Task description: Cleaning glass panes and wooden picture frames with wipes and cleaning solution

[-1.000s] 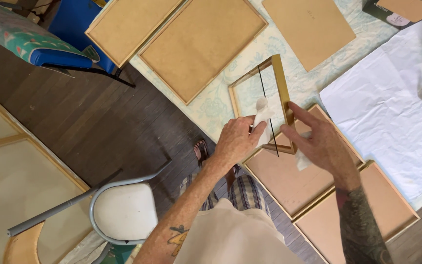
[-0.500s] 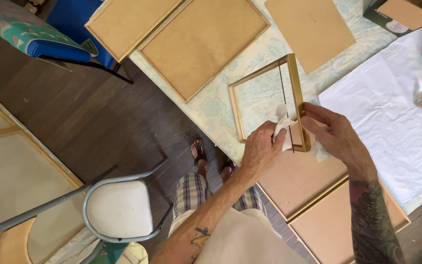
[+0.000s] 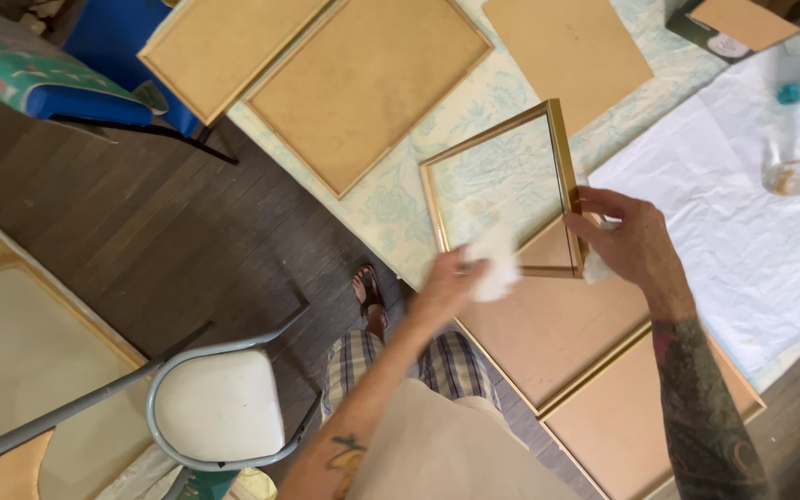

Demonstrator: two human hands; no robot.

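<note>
Meanwhile right hand (image 3: 631,245) fingers clasp gold frame (image 3: 562,176), left hand (image 3: 446,282) pinches cloth (image 3: 493,264) among boards (image 3: 368,83).

1. The right hand (image 3: 636,245) grips the right edge of a gold picture frame (image 3: 502,190), tilted above the desk (image 3: 400,208).
2. The left hand (image 3: 446,287) presses a white cloth (image 3: 493,264) against the frame's lower edge.
3. Brown backing boards (image 3: 368,83) lie around it.

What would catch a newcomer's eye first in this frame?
The gold picture frame at centre, which the right hand grips at one corner above the patterned table. The left hand presses a white cloth against the frame's lower edge. Brown backing boards lie face down around it, and a white stool stands at lower left.
</note>
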